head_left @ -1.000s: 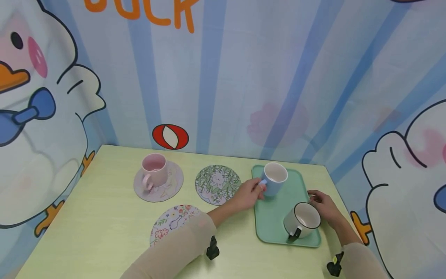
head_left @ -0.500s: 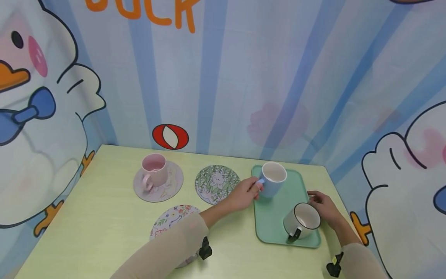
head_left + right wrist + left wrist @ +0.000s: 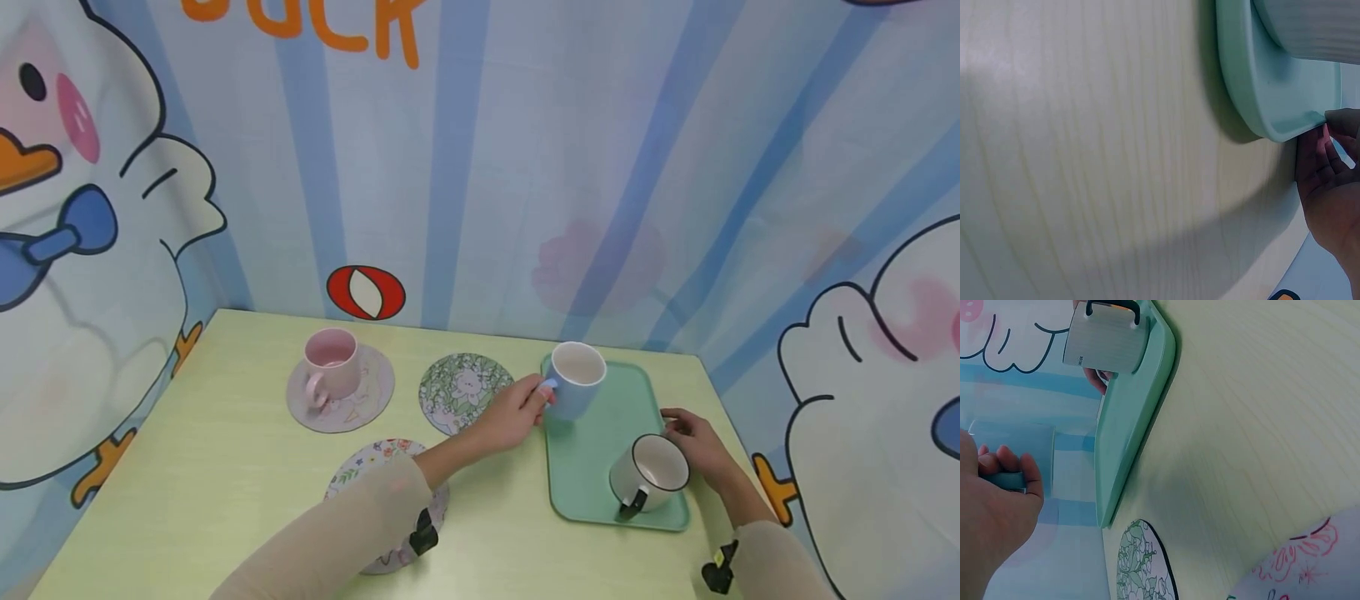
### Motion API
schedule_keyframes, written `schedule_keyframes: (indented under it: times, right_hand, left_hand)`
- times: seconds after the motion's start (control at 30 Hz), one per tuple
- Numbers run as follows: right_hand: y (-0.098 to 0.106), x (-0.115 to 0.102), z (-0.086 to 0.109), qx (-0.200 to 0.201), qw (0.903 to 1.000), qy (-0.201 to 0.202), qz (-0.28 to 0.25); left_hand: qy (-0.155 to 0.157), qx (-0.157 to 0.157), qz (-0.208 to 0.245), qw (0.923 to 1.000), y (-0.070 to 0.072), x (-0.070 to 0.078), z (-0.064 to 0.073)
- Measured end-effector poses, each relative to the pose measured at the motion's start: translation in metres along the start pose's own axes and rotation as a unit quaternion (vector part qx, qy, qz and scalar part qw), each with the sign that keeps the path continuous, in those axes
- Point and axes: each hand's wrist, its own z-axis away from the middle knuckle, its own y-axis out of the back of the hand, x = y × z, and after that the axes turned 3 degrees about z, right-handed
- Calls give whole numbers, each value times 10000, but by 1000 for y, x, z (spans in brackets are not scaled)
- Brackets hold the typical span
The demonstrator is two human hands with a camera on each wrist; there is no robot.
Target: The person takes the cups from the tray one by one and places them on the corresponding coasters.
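By its handle, my left hand (image 3: 510, 414) grips a light blue mug (image 3: 576, 383) with a white inside. In the left wrist view the blue mug (image 3: 1029, 447) hangs upright in the air, over the far left part of the green tray (image 3: 585, 479) as the head view shows it. My right hand (image 3: 697, 446) pinches the tray's right rim between thumb and fingers, also visible in the right wrist view (image 3: 1335, 169). A white mug (image 3: 636, 479) with a dark rim and black handle stands on the tray's near right part.
A pink mug (image 3: 337, 375) stands on a round pinkish coaster (image 3: 375, 383) at the back left. A green floral coaster (image 3: 461, 387) lies left of the tray. Another patterned coaster (image 3: 367, 467) is partly under my left sleeve. A printed curtain (image 3: 495, 208) closes off the back.
My left hand has moved to the left with the blue mug, and the mug sits slightly higher in the head view. The right hand, tray and white mug stay put.
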Motion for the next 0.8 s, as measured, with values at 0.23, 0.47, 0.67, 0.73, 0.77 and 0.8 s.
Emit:
schedule_keyframes:
  times: [0.23,0.47,0.67,0.73,0.77,0.8]
  right_hand:
    - [0,1,-1,-7,10000,-8,5]
    - [0,0,1,34,10000,-49,25]
    - [0,1,1,58,10000,-59,-1]
    - [0,1,1,53,10000,-39,7]
    - [0,1,1,51,10000,-25,31]
    - [-1,2,0,74,10000,-49,24]
  left_hand:
    - [-12,152,22,9999,8,4,2]
    - [49,235,-14,9997,17,6,6]
    - [51,321,-82,9994,25,7,10]
    - [29,354,-123,9993,28,6,12]
    - [-7,372,-125,9992,29,6,12]
    - [-38,389,-117,9992,31,6,13]
